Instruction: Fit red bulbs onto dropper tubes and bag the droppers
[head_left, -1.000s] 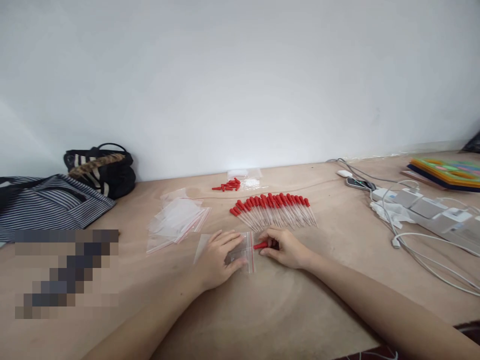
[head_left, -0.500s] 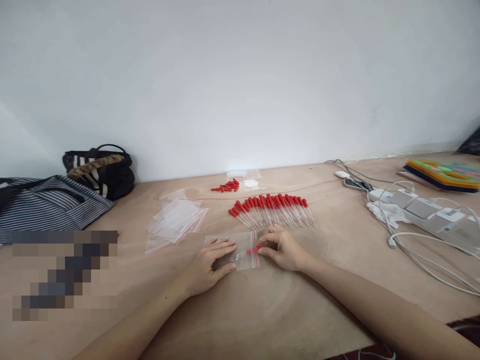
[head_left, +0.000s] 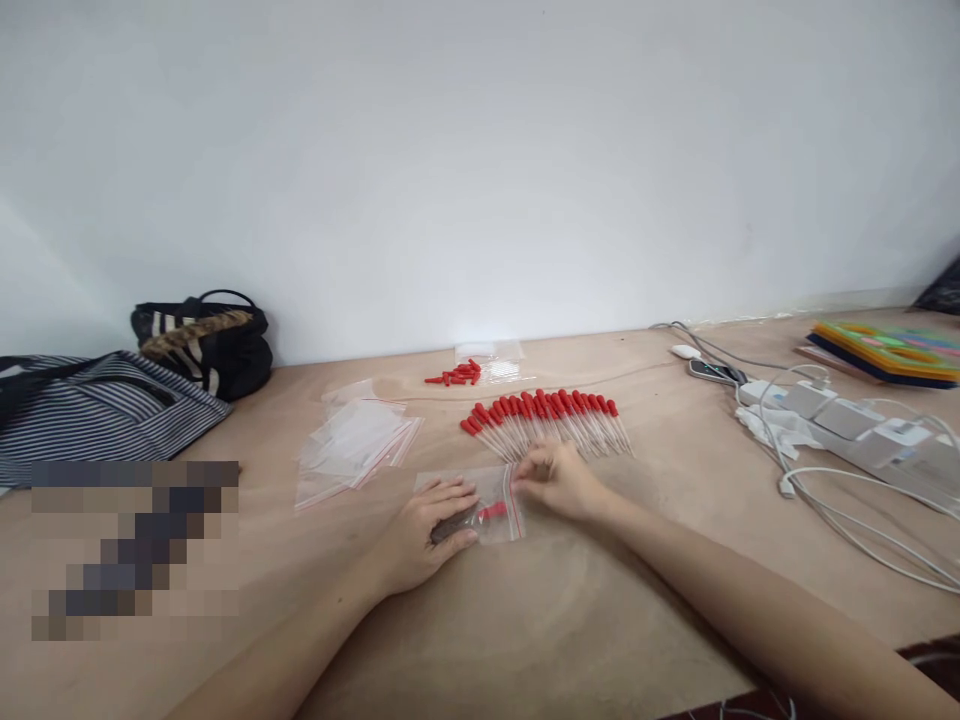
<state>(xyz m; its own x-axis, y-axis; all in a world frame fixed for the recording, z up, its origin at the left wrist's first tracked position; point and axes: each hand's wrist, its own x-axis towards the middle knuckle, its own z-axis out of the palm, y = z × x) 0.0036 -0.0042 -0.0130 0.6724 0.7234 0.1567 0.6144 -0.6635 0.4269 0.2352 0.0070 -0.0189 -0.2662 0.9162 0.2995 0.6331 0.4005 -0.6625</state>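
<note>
A tan tabletop (head_left: 450, 640) is bearing the whole spread, w/ a striped bag (head_left: 97, 420) sitting far L and white chargers (head_left: 847, 418) crowding the R side, apart from the handwork. Loose clear bags (head_left: 356, 440) are overlapping L of center, prob. for easy reach, while red-topped droppers (head_left: 559, 405) are fanning out beyond the R hand (head_left: 559, 485), bulbs pointing away, likely so each is lying separately. The L hand (head_left: 427, 530) is spreading palm-down over a zip bag (head_left: 487, 485), apparently pinning it flat vs. the table; R fingertips are pinching near its red-lined far corner, evidently controlling the mouth. Inside, a single dropper (head_left: 493, 511) is lying w/ its red bulb toward that mouth, stem hard to make out. Small red pieces (head_left: 461, 374) are clustering farther back, well clear of both hands.
</note>
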